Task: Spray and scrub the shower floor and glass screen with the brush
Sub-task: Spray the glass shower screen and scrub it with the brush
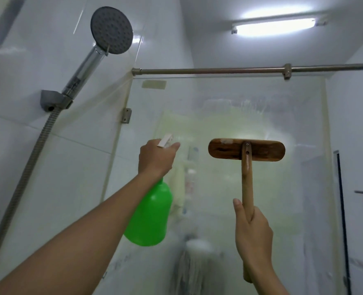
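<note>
While you face the clear glass shower screen (229,116), both of your hands are raised in front of it. Your left hand (155,160) is wrapped around the white trigger head (165,141) of a bright green plastic spray bottle (150,216), with the forefinger stretched forward along the nozzle, which points at the glass. The bottle's body hangs below your wrist, partly behind your forearm.

Your right hand (253,233) grips the lower part of the handle of a brown wooden long-handled scrub brush (246,151), with the thumb lying straight up along the shaft. The brush stands upright, and its flat oblong wooden head is turned crosswise at the top, its back toward you; whether the bristles touch the glass cannot be told. The brush head sits just to the right of the spray nozzle, at about the same height.

The glass is hazy and streaked, with a paler smeared patch above the brush head. A brown metal support rod (218,70) runs across the top edge of the screen, from the white tiled wall (48,145) on the left. On that wall, a chrome handheld shower head (111,30) with a grey round face sits in a grey wall bracket (54,101), and its ribbed metal hose (27,173) drops down to the lower left. A lit fluorescent tube lamp (274,26) is mounted high on the far wall.
</note>
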